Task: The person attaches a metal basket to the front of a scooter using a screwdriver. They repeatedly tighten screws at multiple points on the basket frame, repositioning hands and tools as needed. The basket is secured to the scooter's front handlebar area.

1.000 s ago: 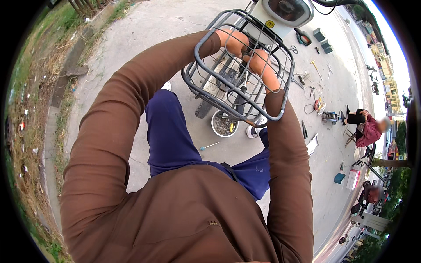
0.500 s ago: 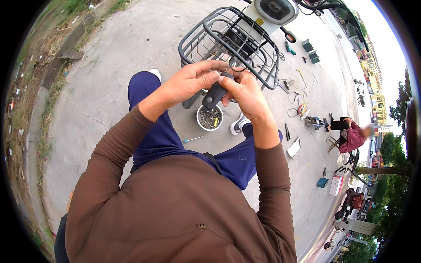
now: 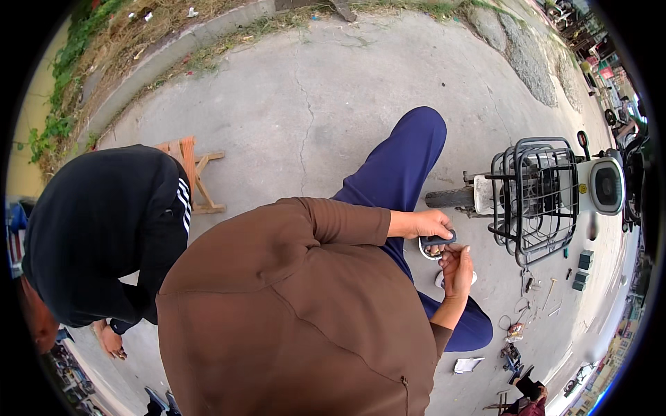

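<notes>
A dark, elongated, rounded piece (image 3: 441, 238) is gripped in my left hand (image 3: 424, 223), its thumb along the top; its exact kind I cannot make out. Just below it my right hand (image 3: 456, 274) is raised, thumb and fingertips drawn together close to the piece's end. Whether those fingertips pinch something small is hidden. Under my left hand shows part of a white-rimmed bowl (image 3: 422, 248); the hands cover most of its contents. My knees in blue trousers (image 3: 395, 166) are spread on either side.
A scooter with a black wire basket (image 3: 534, 197) and front wheel (image 3: 449, 199) stands at the right. Tools, including a hammer (image 3: 550, 291), and a white tray (image 3: 467, 365) lie on the concrete. A person in black (image 3: 104, 236) bends at the left by a wooden stool (image 3: 202, 177).
My view has swung round, so the scooter now lies at the right and the person in black appears. The dark piece, earlier between both hands, sits in my left hand; my right hand is lower.
</notes>
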A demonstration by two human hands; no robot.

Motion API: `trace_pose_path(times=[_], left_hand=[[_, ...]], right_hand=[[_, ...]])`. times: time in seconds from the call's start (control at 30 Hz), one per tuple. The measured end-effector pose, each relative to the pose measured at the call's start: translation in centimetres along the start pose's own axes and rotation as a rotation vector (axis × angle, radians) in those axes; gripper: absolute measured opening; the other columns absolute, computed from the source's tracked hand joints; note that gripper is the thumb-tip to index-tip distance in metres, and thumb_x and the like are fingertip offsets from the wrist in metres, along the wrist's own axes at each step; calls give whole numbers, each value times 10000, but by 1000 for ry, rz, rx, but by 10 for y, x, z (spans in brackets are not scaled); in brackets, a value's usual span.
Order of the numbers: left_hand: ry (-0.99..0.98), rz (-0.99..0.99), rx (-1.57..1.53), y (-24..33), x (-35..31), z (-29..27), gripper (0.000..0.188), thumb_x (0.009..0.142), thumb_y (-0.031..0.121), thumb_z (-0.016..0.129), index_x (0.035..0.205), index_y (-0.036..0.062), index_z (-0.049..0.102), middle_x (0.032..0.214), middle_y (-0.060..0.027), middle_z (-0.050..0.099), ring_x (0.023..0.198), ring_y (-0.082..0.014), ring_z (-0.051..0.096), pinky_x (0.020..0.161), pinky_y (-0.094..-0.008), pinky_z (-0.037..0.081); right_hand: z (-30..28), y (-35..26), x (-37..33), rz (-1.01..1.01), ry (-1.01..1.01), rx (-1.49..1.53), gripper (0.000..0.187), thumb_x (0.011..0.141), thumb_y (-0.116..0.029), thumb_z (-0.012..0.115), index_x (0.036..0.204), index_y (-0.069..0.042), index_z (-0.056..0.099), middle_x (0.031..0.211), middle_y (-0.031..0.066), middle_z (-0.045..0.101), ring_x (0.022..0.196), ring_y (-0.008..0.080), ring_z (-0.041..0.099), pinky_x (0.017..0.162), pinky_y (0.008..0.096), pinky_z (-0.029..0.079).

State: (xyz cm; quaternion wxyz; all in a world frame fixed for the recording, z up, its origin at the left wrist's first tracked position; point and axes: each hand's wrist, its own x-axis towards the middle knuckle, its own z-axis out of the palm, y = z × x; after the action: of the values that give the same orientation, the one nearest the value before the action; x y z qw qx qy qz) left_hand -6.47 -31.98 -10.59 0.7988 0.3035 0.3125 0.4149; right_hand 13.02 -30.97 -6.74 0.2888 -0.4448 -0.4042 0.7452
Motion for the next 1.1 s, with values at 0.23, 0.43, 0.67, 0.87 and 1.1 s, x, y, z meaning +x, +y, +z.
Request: trace_pose_path(times=[0.23,0.43,0.67,0.87,1.1], left_hand=[[25,164,-129,20,-30,1,252,947,155,488,1140,13,411,955,-177,644,830,-257,668,753,-338,516],[261,295,108,73,-53,-4,227,959,163,456,1115,8,400,959,-201,641,826,-268,671,727,-340,519],[570,730,-167,219,102,-58,208,964,156,439,1085,-13,434,946,-175,620,778,-254,644,713,-350,516],[761,429,-457,210,241,-71,190,972,142,395,1099,2,415,952,-163,617,775,-255,641,725,-375,501],[796,395,-414,257,297,-113,190,976,169,388,1090,25,439,959,-141,622,791,-231,624,723,-361,465]], right_hand=[[-33,166,72,385,-19,-729,367,886,-336,539,985,12,602,894,89,641,707,225,613,623,341,494],[-34,217,85,206,-552,-1070,538,930,-487,380,1096,-21,592,1061,238,616,1022,404,568,914,452,428],[-4,166,67,561,-524,-377,579,938,-488,403,1350,-83,437,1291,149,534,1123,244,540,956,366,407],[-43,238,89,534,-796,-462,367,870,-279,554,1191,-102,579,1137,121,624,994,195,583,873,340,441],[-17,194,119,923,-634,-287,359,825,-284,598,1116,-76,613,1059,120,646,890,181,598,784,340,466]])
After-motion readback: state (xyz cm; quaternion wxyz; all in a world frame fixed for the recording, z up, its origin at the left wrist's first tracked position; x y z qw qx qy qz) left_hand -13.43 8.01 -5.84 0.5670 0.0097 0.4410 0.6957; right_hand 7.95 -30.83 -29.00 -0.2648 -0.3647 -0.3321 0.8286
